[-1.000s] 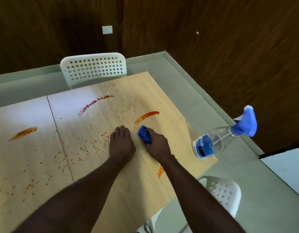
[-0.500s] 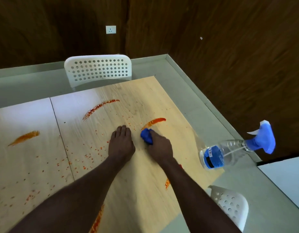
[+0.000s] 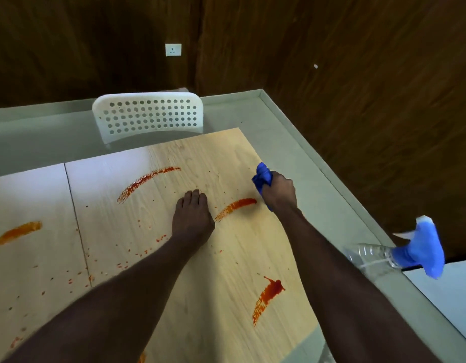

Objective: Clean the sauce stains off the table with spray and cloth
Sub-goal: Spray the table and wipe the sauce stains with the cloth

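The light wooden table (image 3: 226, 258) carries several orange-red sauce streaks and many small spatters. My right hand (image 3: 280, 191) grips a bunched blue cloth (image 3: 262, 176) near the table's right edge, just beyond the end of one curved sauce streak (image 3: 235, 207). My left hand (image 3: 192, 214) rests flat on the tabletop, fingers straight, left of that streak. Another sauce streak (image 3: 145, 183) lies farther back, one more sauce smear (image 3: 268, 293) sits near my right forearm, and a sauce streak (image 3: 15, 233) marks the left panel. The clear spray bottle (image 3: 399, 255) with a blue trigger head lies at the right, partly behind my forearm.
A white perforated chair (image 3: 148, 115) stands at the table's far side. A pale floor with a raised skirting runs along dark wooden walls. A wall socket (image 3: 173, 50) is on the back wall.
My right hand has moved the blue cloth from beside my left hand to the right and farther back, past the curved streak. My left hand stays pressed flat. The view shifted.
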